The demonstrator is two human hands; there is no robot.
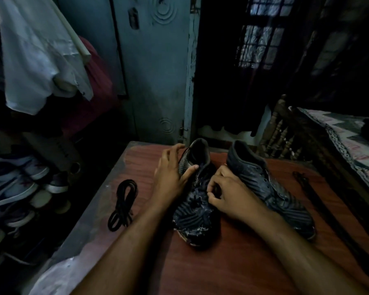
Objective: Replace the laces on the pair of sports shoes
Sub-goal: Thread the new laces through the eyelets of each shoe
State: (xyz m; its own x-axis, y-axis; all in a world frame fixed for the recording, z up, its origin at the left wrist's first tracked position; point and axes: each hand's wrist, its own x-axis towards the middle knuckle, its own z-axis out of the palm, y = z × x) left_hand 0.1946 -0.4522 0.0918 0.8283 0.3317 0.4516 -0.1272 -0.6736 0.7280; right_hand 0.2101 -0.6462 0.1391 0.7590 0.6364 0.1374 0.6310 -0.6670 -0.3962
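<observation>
The left shoe (197, 201), its toe toward 6 o'clock, is steadied by the left hand (173, 173) with relaxed fingers on its 9 o'clock side, while the right hand (228, 194) pinches its lace (200, 193)

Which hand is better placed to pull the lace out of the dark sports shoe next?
The right hand, probably. Its fingers are curled at the lacing of the dark patterned sports shoe, apparently pinching the lace. The left hand steadies the shoe's side near the collar.
</observation>
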